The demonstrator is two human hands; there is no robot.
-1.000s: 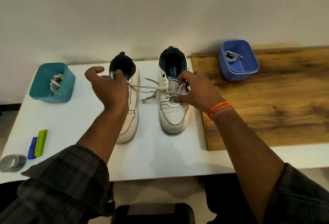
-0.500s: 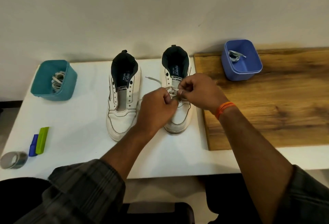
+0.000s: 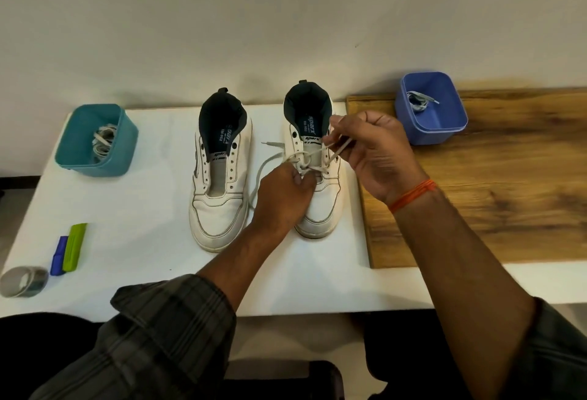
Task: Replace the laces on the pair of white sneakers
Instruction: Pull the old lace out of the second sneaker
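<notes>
Two white sneakers stand side by side on the white table [image 3: 143, 209], toes toward me. The left sneaker [image 3: 219, 183] has bare eyelets and no lace. The right sneaker [image 3: 317, 177] carries a white lace [image 3: 270, 158] over its lower eyelets, with one loose end lying to its left. My left hand [image 3: 282, 196] covers the shoe's forefoot and pinches the lace at the crossing. My right hand [image 3: 378, 155] is lifted to the right of the shoe and pinches the other lace strand, pulling it taut.
A teal bin [image 3: 95, 140] with pale laces sits at the back left. A blue bin [image 3: 430, 107] holding a lace stands on the wooden board [image 3: 492, 193] at the right. Blue and green clips [image 3: 68, 248] and a tape roll [image 3: 23, 280] lie front left.
My left hand came back from over the left sneaker to the right sneaker's lace. My right hand has risen and moved right, drawing a strand out.
</notes>
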